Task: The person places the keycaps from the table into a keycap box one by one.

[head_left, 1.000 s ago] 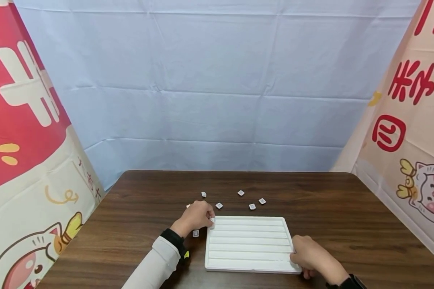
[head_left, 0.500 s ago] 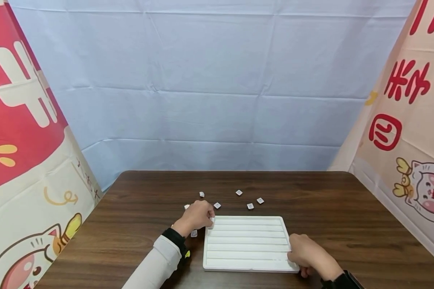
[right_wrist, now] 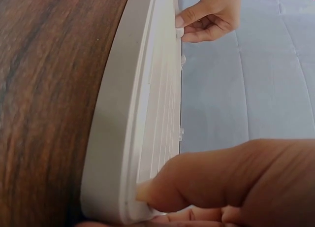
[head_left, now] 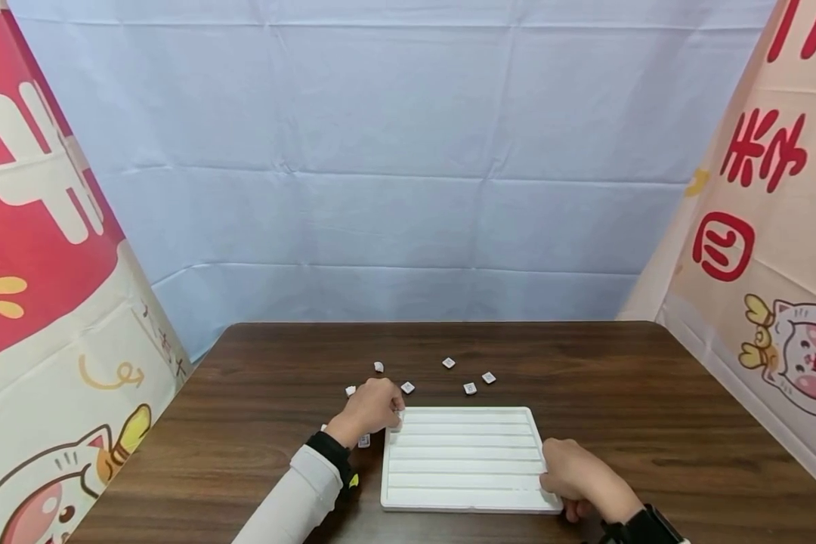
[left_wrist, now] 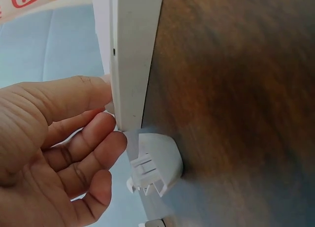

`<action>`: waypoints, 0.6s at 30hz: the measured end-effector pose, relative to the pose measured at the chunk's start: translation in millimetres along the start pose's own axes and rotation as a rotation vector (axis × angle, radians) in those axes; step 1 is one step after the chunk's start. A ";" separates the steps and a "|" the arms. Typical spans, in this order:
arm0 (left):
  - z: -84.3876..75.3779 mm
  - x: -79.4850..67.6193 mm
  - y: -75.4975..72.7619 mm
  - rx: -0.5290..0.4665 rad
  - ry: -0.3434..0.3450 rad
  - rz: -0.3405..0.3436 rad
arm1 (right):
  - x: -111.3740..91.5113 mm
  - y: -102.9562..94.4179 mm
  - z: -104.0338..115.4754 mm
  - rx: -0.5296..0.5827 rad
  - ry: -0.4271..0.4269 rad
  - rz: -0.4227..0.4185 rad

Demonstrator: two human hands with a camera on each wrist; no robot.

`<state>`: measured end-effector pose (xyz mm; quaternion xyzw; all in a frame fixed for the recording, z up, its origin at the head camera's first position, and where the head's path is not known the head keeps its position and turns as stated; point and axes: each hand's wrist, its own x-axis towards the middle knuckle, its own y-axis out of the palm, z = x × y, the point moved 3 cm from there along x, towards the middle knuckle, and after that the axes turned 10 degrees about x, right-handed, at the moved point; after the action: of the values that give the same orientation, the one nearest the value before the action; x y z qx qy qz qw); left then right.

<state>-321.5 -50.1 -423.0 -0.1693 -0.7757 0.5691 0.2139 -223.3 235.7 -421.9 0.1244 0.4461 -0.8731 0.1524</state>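
white piece (right_wrist: 180,32) is likely handling light and stiff, best by its sides; left hand (head_left: 370,408) is pinching it at tray (head_left: 465,455)'s far-left corner, right hand (head_left: 581,480) gripping near-right.

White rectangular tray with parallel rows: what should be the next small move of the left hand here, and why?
Probably, the left hand should settle the small white plastic piece into the farthest row of the tray: it pinches this piece at the far left corner, and the right hand holds the near right corner.
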 end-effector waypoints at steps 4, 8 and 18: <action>0.4 0.5 1.0 -0.013 -0.004 -0.001 | 0.2 0.0 -0.1 -0.015 0.004 -0.006; 1.7 1.3 1.9 -0.023 -0.004 -0.008 | 0.1 0.1 0.5 -0.023 0.007 -0.010; 2.7 3.3 2.7 -0.029 0.014 -0.005 | 0.0 -1.0 1.4 -0.013 0.007 -0.001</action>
<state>-325.7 -49.9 -425.9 -0.1746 -0.7828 0.5561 0.2181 -223.8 235.1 -420.3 0.1260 0.4521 -0.8700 0.1512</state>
